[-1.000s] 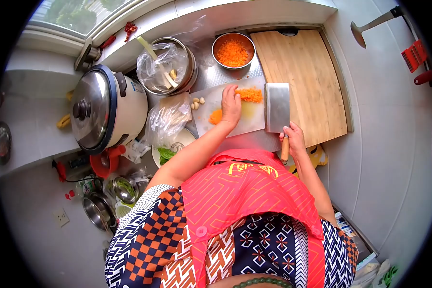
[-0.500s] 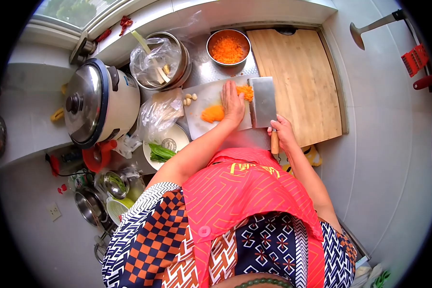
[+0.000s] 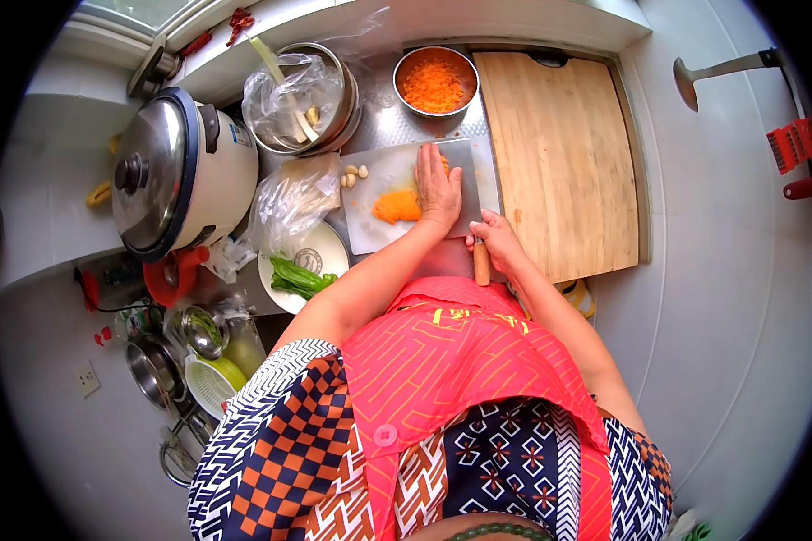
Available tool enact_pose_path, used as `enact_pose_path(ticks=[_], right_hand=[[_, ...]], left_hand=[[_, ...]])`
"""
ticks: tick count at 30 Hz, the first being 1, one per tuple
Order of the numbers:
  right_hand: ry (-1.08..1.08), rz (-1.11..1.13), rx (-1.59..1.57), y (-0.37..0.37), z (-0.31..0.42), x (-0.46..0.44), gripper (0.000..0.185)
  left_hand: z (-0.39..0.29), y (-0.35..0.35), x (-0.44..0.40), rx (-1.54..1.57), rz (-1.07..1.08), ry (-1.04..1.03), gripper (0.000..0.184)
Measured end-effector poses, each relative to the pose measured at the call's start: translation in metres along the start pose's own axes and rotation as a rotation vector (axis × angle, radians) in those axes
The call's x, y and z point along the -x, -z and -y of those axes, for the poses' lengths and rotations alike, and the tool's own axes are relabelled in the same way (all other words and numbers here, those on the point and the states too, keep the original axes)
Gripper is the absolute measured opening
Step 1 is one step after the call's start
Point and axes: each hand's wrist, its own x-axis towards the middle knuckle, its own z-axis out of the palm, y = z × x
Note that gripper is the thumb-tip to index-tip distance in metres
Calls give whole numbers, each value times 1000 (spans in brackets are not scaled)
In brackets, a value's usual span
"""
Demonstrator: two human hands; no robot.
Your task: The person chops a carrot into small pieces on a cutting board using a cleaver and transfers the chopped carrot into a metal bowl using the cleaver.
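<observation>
My left hand [image 3: 438, 191] lies flat with its fingers stretched out, over the near edge of a cleaver [image 3: 471, 200] blade. A bit of chopped carrot [image 3: 445, 165] shows at its fingertips; the rest is hidden under hand and blade. My right hand [image 3: 496, 242] grips the cleaver by its wooden handle, thumb up near the blade. Beneath is a thin white cutting board [image 3: 368, 233]. Orange carrot slices [image 3: 397, 206] rest on it, left of my left hand, and several garlic cloves [image 3: 353, 174] sit by its left edge.
A metal bowl [image 3: 437, 114] of chopped carrot stands behind the board. On the right is a large wooden board [image 3: 568, 171]. Leftward are a plate [image 3: 334, 255] with green peppers [image 3: 299, 278], a plastic bag [image 3: 289, 203], stacked pots [image 3: 354, 108] and a rice cooker [image 3: 221, 180].
The cleaver has moved left with my right hand, its blade now against my left hand and over the chopped carrot that showed before. My left hand stays nearly in place.
</observation>
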Motion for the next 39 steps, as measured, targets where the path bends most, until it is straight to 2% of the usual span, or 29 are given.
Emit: enact_pose_path(ticks=[6, 12, 19, 20, 23, 24, 31, 35, 36, 39], right_hand=[[-30, -29, -42, 4, 5, 3, 15], [28, -34, -86, 6, 31, 30, 9], [103, -34, -111, -6, 82, 37, 10], [101, -26, -112, -9, 90, 35, 8], [103, -20, -117, -20, 112, 22, 8], [107, -21, -120, -24, 119, 17, 9], [129, -93, -167, -48, 159, -9, 6], [90, -92, -144, -46, 176, -24, 7], [69, -94, -138, -46, 180, -26, 8], [33, -128, -150, -43, 188, -30, 9]], left_hand=[[-5, -2, 3, 51, 1, 11, 67], [-35, 0, -5, 148, 6, -34, 67], [-68, 19, -54, 180, 7, -141, 67], [-70, 20, -64, 173, -43, -171, 65], [-74, 31, -95, 188, 22, -131, 62], [-73, 28, -105, 146, -51, -150, 60], [-63, 52, -157, 343, 242, 136, 67], [-36, 45, -183, 718, 326, 219, 61], [-34, 48, -187, 762, 331, 236, 53], [-21, 62, -195, 600, 427, -14, 51]])
